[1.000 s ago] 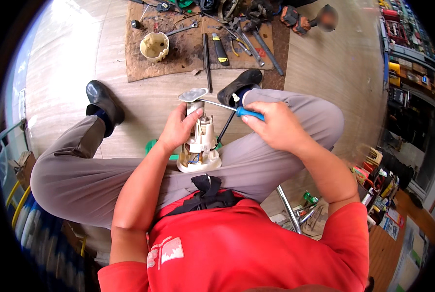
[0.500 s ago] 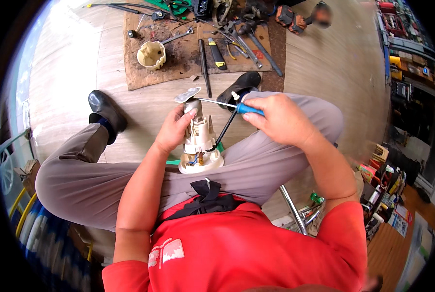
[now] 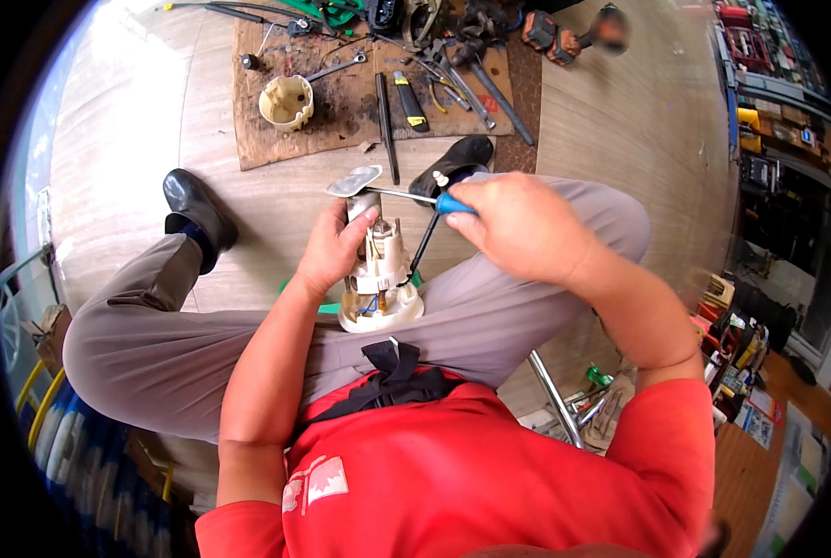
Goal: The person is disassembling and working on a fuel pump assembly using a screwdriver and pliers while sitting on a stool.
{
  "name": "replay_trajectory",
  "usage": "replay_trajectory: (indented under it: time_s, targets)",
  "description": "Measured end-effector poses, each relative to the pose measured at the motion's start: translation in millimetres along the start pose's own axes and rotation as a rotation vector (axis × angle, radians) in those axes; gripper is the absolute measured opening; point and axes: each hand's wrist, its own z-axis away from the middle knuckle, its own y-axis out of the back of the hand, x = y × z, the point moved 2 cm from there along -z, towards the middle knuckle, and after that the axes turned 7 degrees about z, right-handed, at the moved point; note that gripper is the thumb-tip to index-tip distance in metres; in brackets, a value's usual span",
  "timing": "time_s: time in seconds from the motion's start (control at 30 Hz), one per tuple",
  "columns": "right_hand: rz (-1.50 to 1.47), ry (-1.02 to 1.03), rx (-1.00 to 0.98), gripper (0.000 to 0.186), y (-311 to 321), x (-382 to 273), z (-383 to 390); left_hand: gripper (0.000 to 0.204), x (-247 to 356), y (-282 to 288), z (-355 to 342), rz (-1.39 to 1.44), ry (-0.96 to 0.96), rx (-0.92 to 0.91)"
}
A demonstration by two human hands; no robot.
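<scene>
A cream plastic fuel pump module (image 3: 383, 274) stands upright at my lap, its round flange nearest my belt. My left hand (image 3: 334, 244) is closed round its upper metal part, with the thumb across the front. A pale, flat strainer (image 3: 355, 181) tops the module. My right hand (image 3: 525, 228) grips a blue-handled screwdriver (image 3: 451, 204), whose shaft points left. Its tip meets the module just under the strainer; the exact contact is too small to tell. A black hose (image 3: 425, 244) with a white end slants up from the module, passing close to the screwdriver handle.
On the floor ahead lies stained cardboard (image 3: 341, 139) with a cream plastic cup (image 3: 286, 102), a utility knife (image 3: 410, 102), a hammer (image 3: 494, 88) and a dark bar (image 3: 385, 127). A cordless drill (image 3: 564, 39) lies beyond. Crowded shelves (image 3: 787, 121) line the right.
My right hand and the screwdriver have shifted slightly left, and the right elbow has swung outward. The strainer looks tilted a little more. My left hand keeps its hold on the module.
</scene>
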Motion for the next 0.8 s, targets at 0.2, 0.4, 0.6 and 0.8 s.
replay_trajectory:
  time_s: [0.2,0.4,0.6,0.8]
  targets:
    - [-0.363,-0.145,0.031,0.023,-60.6,3.4,6.3,0.039,-9.7,3.3,1.7,-0.127,-0.039,0.039]
    - [-0.574,-0.153,0.223,0.025,-89.6,-13.2,5.9,0.039,-17.4,7.8,0.2,0.143,0.098,0.012]
    - [-0.725,-0.35,0.419,0.041,-33.2,38.0,37.7,0.042,18.7,9.9,-0.2,0.247,-0.105,-0.092]
    - [-1.073,-0.375,0.655,0.038,18.4,41.9,54.6,0.051,31.0,2.5,6.4,0.084,-0.339,-0.033]
